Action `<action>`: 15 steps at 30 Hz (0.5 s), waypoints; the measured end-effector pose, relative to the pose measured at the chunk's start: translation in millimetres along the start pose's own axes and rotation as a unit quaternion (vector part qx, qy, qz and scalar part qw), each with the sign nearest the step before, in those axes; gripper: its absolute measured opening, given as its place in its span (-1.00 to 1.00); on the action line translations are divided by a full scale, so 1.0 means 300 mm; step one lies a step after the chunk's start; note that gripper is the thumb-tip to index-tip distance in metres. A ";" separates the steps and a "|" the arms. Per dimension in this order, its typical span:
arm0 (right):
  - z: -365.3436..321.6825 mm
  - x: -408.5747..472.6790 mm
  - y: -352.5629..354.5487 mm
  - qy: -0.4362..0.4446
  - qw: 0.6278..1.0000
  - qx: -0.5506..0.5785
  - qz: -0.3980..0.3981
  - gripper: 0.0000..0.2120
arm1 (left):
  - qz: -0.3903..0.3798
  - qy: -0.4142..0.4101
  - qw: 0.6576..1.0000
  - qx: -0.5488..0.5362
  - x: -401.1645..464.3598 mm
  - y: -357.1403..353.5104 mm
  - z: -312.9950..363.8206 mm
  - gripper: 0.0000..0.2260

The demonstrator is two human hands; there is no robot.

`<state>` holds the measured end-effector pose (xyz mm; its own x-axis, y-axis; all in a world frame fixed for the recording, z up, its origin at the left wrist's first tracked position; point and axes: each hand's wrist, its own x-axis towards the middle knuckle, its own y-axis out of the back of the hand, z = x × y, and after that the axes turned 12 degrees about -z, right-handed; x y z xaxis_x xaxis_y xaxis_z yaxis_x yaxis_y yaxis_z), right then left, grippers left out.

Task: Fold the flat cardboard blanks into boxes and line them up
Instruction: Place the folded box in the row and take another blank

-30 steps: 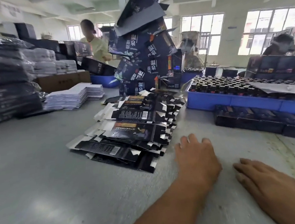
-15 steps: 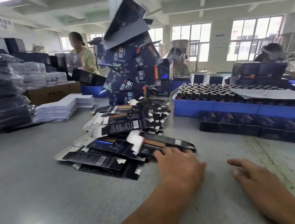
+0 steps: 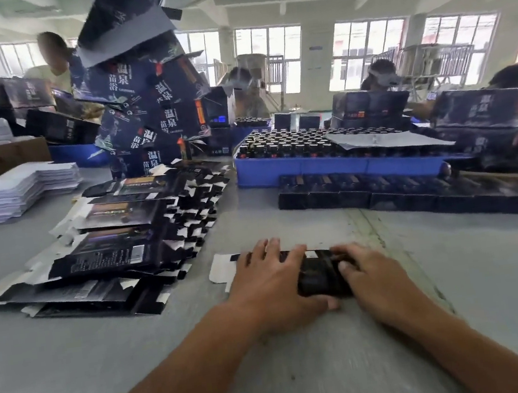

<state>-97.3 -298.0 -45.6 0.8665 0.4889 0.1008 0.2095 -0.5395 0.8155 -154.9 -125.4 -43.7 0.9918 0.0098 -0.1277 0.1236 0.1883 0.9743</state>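
Note:
One flat black cardboard blank (image 3: 321, 273) lies on the grey table right in front of me, its white flaps (image 3: 222, 267) sticking out to the left. My left hand (image 3: 271, 281) lies across its left half and my right hand (image 3: 363, 273) grips its right end; both hold it. A slanted spread of more black blanks (image 3: 120, 246) lies to the left. A row of folded black boxes (image 3: 381, 194) runs along the table on the right.
A blue tray (image 3: 312, 167) of dark bottles stands behind the row. A tall leaning pile of dark printed boxes (image 3: 146, 112) rises at the back centre. White sheet stacks (image 3: 12, 190) lie at the left. People work at the far side.
My left hand reached to the spread of blanks, pulled one blank off it and drew it to the table in front of me. My right hand has closed on its right end.

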 end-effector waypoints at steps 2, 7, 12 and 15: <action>0.008 0.002 0.003 0.000 1.000 0.017 -0.008 -0.69 | -0.026 0.012 0.999 -0.013 0.007 0.003 -0.019 0.00; 0.025 0.010 0.028 -0.013 0.992 0.122 0.004 -0.72 | -0.026 -0.003 1.000 0.003 0.006 0.013 -0.033 0.04; 0.028 0.008 0.055 -0.041 0.969 0.243 0.027 -0.79 | -0.009 -0.008 0.999 0.030 0.007 0.019 -0.033 0.06; 0.036 0.006 0.067 -0.049 0.956 0.286 0.031 -0.80 | -0.017 -0.013 1.000 0.020 0.004 0.024 -0.033 0.08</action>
<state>-86.7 -315.3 -35.1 0.9176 0.3926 0.0626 0.3458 -0.8658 0.3616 -153.0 -114.2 -38.6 0.9875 -0.0209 -0.1564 0.1577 0.1484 0.9763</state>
